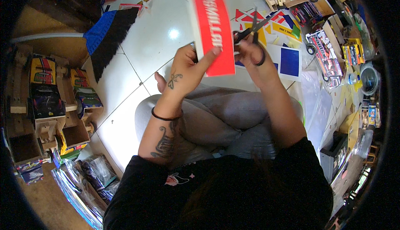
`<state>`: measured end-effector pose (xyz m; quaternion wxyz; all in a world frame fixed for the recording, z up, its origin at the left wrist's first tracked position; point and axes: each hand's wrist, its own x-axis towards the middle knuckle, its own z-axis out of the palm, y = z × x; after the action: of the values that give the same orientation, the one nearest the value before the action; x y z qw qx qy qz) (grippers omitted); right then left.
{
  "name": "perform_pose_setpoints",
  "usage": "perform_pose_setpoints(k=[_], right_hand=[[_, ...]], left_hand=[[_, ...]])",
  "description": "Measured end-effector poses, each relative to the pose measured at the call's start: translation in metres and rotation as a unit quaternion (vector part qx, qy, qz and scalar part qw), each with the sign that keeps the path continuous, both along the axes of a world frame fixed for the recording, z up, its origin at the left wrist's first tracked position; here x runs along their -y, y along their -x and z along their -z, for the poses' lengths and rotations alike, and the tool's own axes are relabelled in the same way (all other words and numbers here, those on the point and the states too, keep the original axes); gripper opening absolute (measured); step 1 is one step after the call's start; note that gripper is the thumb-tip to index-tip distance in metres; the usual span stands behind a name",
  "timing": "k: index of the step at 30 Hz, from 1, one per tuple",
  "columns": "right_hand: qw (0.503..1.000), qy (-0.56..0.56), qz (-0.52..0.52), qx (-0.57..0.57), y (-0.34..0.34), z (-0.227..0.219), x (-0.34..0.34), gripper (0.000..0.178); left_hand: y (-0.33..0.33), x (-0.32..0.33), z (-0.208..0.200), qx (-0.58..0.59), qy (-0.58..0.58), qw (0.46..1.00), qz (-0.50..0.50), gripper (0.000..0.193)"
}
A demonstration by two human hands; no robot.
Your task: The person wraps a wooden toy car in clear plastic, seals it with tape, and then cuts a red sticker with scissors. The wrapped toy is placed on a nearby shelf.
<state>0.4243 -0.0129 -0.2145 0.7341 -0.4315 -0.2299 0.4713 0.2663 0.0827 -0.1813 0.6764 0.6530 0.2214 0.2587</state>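
My left hand grips the lower left side of a long red sticker sheet with white lettering and a white edge, thumb on its front. The sheet stands nearly upright above my crossed legs, a little blurred. Close by its right edge, my right hand has its fingers in the handles of black scissors. Their blades are spread and point up and to the right, away from the sheet. Part of the scissors' handle is hidden by the fingers.
Cut red, yellow and blue sheets lie on the white tiles to the right. Wooden toy trucks stand at the far right, more toy trucks at the left. A black-bristled broom lies far left, plastic-wrapped sheets near left.
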Motion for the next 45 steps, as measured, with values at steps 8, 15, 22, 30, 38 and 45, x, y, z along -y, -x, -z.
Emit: perform_pose_setpoints(k=[8,15,22,30,38,45], right_hand=[[0.99,-0.034,0.139,-0.008,-0.048,-0.01,0.005,0.036],[0.966,-0.062,0.244,-0.058,-0.014,-0.004,0.0,0.039],[0.99,-0.022,0.126,0.066,0.012,-0.009,0.0,0.044],[0.973,0.066,0.087,0.202,0.003,-0.016,0.005,0.046],[0.956,0.061,0.128,0.256,0.004,-0.015,0.003,0.048],[0.955,0.158,-0.005,0.252,0.003,-0.018,0.005,0.041]], left_hand=[[0.022,-0.037,0.015,-0.215,-0.113,0.938,0.248,0.035],[0.0,-0.024,0.027,0.423,0.352,0.835,0.023,0.084],[-0.026,0.032,0.055,0.127,0.057,0.99,-0.02,0.035],[-0.02,0.025,0.033,0.155,0.122,0.973,-0.122,0.029],[-0.018,0.028,0.027,0.09,-0.191,0.958,-0.194,0.03],[-0.009,0.009,0.014,-0.052,-0.045,0.973,-0.219,0.03]])
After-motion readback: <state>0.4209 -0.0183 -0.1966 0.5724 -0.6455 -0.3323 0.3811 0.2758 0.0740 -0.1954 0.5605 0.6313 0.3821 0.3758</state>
